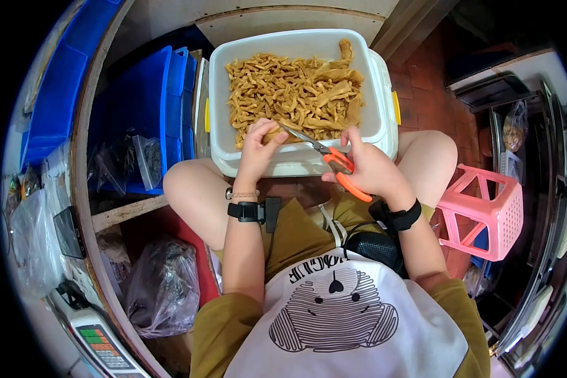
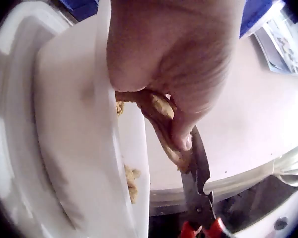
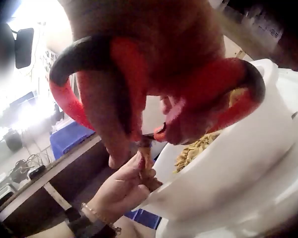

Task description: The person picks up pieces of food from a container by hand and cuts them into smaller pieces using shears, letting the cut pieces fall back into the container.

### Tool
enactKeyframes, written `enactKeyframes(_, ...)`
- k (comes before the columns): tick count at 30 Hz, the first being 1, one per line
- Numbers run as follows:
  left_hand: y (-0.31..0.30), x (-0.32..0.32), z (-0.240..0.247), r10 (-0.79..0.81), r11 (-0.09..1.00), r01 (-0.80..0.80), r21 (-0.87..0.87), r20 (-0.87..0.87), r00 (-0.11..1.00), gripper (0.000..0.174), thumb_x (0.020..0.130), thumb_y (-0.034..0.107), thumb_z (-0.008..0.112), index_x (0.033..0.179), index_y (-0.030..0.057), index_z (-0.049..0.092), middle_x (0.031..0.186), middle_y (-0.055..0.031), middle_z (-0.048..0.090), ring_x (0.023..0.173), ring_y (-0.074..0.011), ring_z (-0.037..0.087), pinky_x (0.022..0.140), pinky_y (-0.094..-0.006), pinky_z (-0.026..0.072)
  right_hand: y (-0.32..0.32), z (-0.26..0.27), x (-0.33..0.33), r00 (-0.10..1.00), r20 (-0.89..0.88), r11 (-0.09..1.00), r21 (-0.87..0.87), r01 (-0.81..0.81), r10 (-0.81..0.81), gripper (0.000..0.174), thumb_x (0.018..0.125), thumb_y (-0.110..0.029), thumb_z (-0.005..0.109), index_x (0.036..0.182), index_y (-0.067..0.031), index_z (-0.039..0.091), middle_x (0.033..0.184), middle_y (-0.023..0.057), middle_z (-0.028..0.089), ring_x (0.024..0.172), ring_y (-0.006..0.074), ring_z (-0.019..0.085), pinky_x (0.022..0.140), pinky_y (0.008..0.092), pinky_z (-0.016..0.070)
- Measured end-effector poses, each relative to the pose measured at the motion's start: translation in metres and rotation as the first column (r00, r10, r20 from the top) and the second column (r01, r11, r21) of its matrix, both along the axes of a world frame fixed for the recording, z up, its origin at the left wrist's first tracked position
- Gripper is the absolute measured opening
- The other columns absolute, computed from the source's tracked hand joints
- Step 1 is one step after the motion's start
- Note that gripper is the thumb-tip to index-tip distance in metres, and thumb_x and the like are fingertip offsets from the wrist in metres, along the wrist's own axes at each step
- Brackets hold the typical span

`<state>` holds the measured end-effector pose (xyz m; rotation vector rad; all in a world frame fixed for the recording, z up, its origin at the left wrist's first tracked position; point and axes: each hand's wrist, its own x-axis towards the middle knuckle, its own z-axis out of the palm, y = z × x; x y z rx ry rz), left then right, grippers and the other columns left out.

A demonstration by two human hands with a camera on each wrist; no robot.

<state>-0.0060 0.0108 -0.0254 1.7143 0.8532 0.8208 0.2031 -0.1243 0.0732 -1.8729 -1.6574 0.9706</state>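
Observation:
My left hand (image 1: 261, 148) is at the near rim of a white tub (image 1: 217, 94), pinching a yellow-brown strip of food (image 2: 161, 119) between thumb and fingers. Scissors (image 1: 341, 165) with orange and black handles are in my right hand (image 1: 372, 167), its fingers through the loops. The scissor blades (image 2: 197, 158) point at the left hand and lie across the strip's lower end, close by the left thumb. Inside the tub are many short cut pieces (image 1: 264, 88) of the same food, with longer uncut pieces (image 1: 335, 94) at its right side.
Under the tub is a larger white container (image 1: 386, 120) with yellow handles, between the person's knees. Blue crates (image 1: 148, 101) stand on the left, above a plastic bag (image 1: 164, 283). A scale (image 1: 101, 346) is at lower left. On the right is a pink stool (image 1: 510, 217).

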Motion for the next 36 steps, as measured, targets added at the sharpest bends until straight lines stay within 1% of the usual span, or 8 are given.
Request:
enactKeyframes(4, -0.007, 0.006, 0.011, 0.008, 0.998, -0.001, 0.068, -0.102, 0.995, 0.028, 0.079, 0.017, 0.073, 0.096, -0.0035, 0.063, 0.094, -0.0074, 0.057, 0.094, -0.0218, 0.049, 0.087, -0.0312, 0.0382, 0.0, -0.007, -0.007, 0.997, 0.07, 0.998, 0.06, 0.022, -0.026, 0.064, 0.068, -0.036, 0.082, 0.099, -0.0047, 0.036, 0.062, 0.0165, 0.058, 0.059, 0.0346, 0.058, 0.056, 0.038, 0.0459)
enactKeyframes(6, -0.005, 0.007, 0.003, 0.078, 0.996, -0.078, 0.048, 0.005, 0.997, 0.029, 0.079, 0.017, 0.073, 0.096, -0.003, 0.063, 0.09, -0.0064, 0.056, 0.091, -0.0217, 0.049, 0.085, -0.0308, 0.0383, 0.002, -0.006, -0.008, 0.999, 0.044, 0.999, 0.05, 0.014, -0.016, 0.064, 0.07, -0.041, 0.078, 0.099, -0.0033, 0.036, 0.065, 0.0222, 0.058, 0.065, 0.0425, 0.059, 0.056, 0.0447, 0.045)
enactKeyframes(15, -0.003, 0.009, 0.0, 0.104, 0.993, -0.103, -0.056, 0.026, 0.994, 0.028, 0.079, 0.016, 0.073, 0.096, -0.0035, 0.064, 0.091, -0.0066, 0.057, 0.091, -0.0213, 0.049, 0.085, -0.0299, 0.0384, 0.003, -0.003, -0.016, 0.998, 0.008, 0.998, 0.022, 0.056, -0.056, 0.059, 0.074, -0.037, 0.076, 0.1, -0.0027, 0.035, 0.067, 0.0231, 0.058, 0.067, 0.0429, 0.06, 0.057, 0.0451, 0.0457)
enactKeyframes(22, -0.007, 0.012, 0.007, 0.128, 0.989, -0.128, 0.073, -0.005, 0.992, 0.025, 0.084, 0.018, 0.069, 0.097, -0.0027, 0.062, 0.093, -0.0049, 0.058, 0.092, -0.0172, 0.05, 0.085, -0.0278, 0.0386, 0.006, -0.01, -0.012, 0.99, 0.019, 0.989, 0.054, 0.138, -0.139, 0.066, 0.07, -0.044, 0.078, 0.101, -0.0039, 0.036, 0.074, 0.0204, 0.06, 0.068, 0.0418, 0.061, 0.059, 0.0433, 0.0478)
enactKeyframes(24, -0.007, 0.012, 0.008, 0.208, 0.906, -0.08, -0.415, 0.274, 0.939, 0.022, 0.089, 0.015, 0.062, 0.104, -0.0006, 0.059, 0.096, -0.0019, 0.058, 0.094, -0.0111, 0.05, 0.086, -0.0243, 0.0383, 0.006, 0.002, -0.012, 0.981, 0.11, 0.987, 0.022, 0.161, -0.162, 0.073, 0.065, -0.05, 0.079, 0.102, -0.0048, 0.036, 0.075, 0.018, 0.06, 0.068, 0.0396, 0.062, 0.059, 0.0423, 0.0488)
enactKeyframes(27, -0.008, 0.009, 0.013, 0.356, 0.81, -0.024, -0.585, 0.461, 0.813, 0.02, 0.092, 0.012, 0.056, 0.11, 0.0016, 0.055, 0.098, 0.0008, 0.057, 0.095, -0.0068, 0.049, 0.086, -0.0213, 0.0377, 0.004, 0.005, -0.009, 0.98, 0.161, 0.992, 0.075, 0.106, -0.117, 0.077, 0.061, -0.054, 0.08, 0.102, -0.0052, 0.036, 0.075, 0.0175, 0.06, 0.069, 0.0383, 0.063, 0.06, 0.0415, 0.0495)
enactKeyframes(31, -0.006, 0.008, 0.006, 0.348, 0.814, -0.004, -0.581, 0.482, 0.804, 0.023, 0.092, 0.009, 0.049, 0.112, -0.001, 0.055, 0.107, -0.0044, 0.059, 0.104, -0.0128, 0.051, 0.094, -0.0269, 0.0369, 0.003, -0.003, -0.005, 0.987, 0.148, 0.997, 0.044, 0.057, -0.063, 0.077, 0.061, -0.054, 0.08, 0.102, -0.0054, 0.036, 0.075, 0.0182, 0.061, 0.069, 0.039, 0.063, 0.06, 0.0415, 0.0496)
enactKeyframes(36, -0.005, 0.004, 0.006, 0.141, 0.854, 0.098, -0.511, 0.409, 0.901, 0.016, 0.09, 0.009, 0.055, 0.104, 0.0019, 0.058, 0.098, 0.0008, 0.054, 0.092, -0.008, 0.048, 0.085, -0.0221, 0.0373, 0.004, -0.006, -0.006, 0.988, 0.137, 0.998, -0.008, 0.067, -0.065, 0.077, 0.06, -0.053, 0.081, 0.102, -0.0053, 0.037, 0.074, 0.0194, 0.061, 0.069, 0.0393, 0.063, 0.06, 0.042, 0.0495)
